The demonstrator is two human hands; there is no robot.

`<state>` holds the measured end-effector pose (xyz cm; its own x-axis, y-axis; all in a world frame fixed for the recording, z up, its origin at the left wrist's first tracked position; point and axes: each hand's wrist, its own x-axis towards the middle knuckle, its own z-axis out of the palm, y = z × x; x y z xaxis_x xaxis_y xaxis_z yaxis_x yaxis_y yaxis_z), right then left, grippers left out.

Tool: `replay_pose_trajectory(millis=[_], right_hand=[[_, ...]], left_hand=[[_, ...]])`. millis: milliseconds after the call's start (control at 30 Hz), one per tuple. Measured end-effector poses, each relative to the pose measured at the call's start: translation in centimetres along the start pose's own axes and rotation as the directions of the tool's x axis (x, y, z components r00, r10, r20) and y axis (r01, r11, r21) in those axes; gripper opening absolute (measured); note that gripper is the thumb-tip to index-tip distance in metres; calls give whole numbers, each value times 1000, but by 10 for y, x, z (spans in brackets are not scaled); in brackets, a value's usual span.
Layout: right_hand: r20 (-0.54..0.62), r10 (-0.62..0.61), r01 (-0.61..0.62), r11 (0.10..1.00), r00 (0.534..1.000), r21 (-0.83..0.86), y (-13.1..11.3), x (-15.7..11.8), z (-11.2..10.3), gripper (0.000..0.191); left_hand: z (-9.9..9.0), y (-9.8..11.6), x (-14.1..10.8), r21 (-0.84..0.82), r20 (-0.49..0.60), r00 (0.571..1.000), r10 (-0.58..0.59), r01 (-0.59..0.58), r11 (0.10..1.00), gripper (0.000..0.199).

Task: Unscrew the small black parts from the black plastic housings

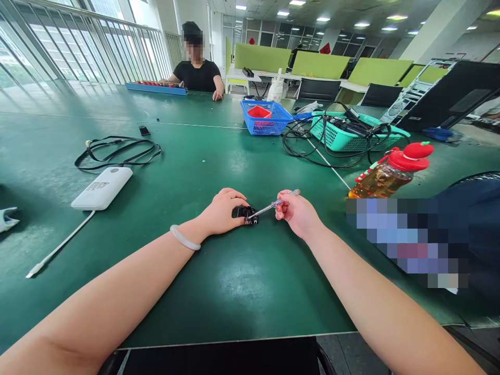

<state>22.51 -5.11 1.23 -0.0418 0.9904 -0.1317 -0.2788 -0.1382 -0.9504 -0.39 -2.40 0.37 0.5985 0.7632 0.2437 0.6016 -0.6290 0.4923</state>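
On the green table point(230, 281), a small black part point(251, 216) lies in front of me. The fingers and thumb of my left hand point(224, 211) grip it from the left side. My right hand point(294, 211) is closed on the handle of a thin screwdriver point(269, 208), just right of the part. The screwdriver slants down to the left, and its metal tip touches or nearly touches the top of the black part. The part's fine details are too small to tell.
At the left lie a white power bank point(103, 188) and a coiled black cable point(117, 151). Farther back are a blue basket point(267, 125) and a teal basket point(339, 138) with cables. A red-capped bottle point(386, 174) lies right. A person point(199, 75) sits across the table.
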Motion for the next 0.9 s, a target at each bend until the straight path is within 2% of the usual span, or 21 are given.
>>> replay_pose_trajectory(millis=[100, 200, 300, 400, 500, 567, 767, 900], right_hand=[[-69, -98, 88, 988, 993, -127, -1, -1, 0, 17], [-153, -234, 182, 938, 960, -294, -5, -4, -1, 15], [-193, -423, 292, 829, 886, -477, -10, -10, -3, 16], [-160, -568, 396, 723, 808, -567, -15, -20, -1, 17], [-52, -629, 476, 636, 775, -607, -16, -29, 6, 17], [62, -628, 507, 562, 776, -654, -15, -34, 12, 17], [325, -489, 533, 381, 810, -756, -12, -40, 24, 15], [485, -433, 615, 238, 760, -752, -15, -43, 27, 13]], left_hand=[[0, 0, 0, -9, -1, 1000, -12, 12, 1000, 29], [-1, 1, 0, -21, -2, 1000, -28, 27, 999, 30], [-1, 1, -1, -18, -3, 999, -38, 38, 999, 31], [-1, 1, -1, -2, -5, 999, -41, 41, 999, 31], [0, 0, 0, 18, -1, 999, -55, 55, 998, 31], [0, -1, 0, 21, 2, 998, -61, 61, 998, 32], [0, -3, 2, 21, -3, 996, -94, 94, 995, 40], [0, -3, 2, 26, -2, 994, -105, 105, 994, 42]])
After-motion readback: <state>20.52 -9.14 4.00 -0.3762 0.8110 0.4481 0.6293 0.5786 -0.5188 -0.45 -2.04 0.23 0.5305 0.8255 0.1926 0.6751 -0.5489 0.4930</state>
